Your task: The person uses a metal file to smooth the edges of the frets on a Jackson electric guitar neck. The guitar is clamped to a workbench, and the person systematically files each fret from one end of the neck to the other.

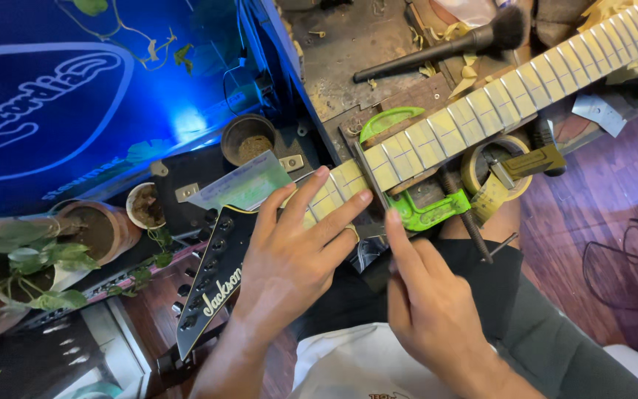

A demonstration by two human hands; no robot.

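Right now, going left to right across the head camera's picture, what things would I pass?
Potted plant → black pointed guitar headstock → left hand → right hand → green clamp → roll of tape → coiled cables on the floor.

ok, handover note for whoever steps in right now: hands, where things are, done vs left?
Left hand: open, fingers spread flat on the taped guitar neck near the black pointed headstock.
Right hand: index finger extended, tip beside a thin metal tool at the neck's edge; actual grip cannot be told.
Neck lies across the workbench, over a bright green clamp.
Done: yellowish masking tape covers the fretboard between the frets.
Left: cannot tell which frets have been worked.
Nearby: black brush, tape roll.
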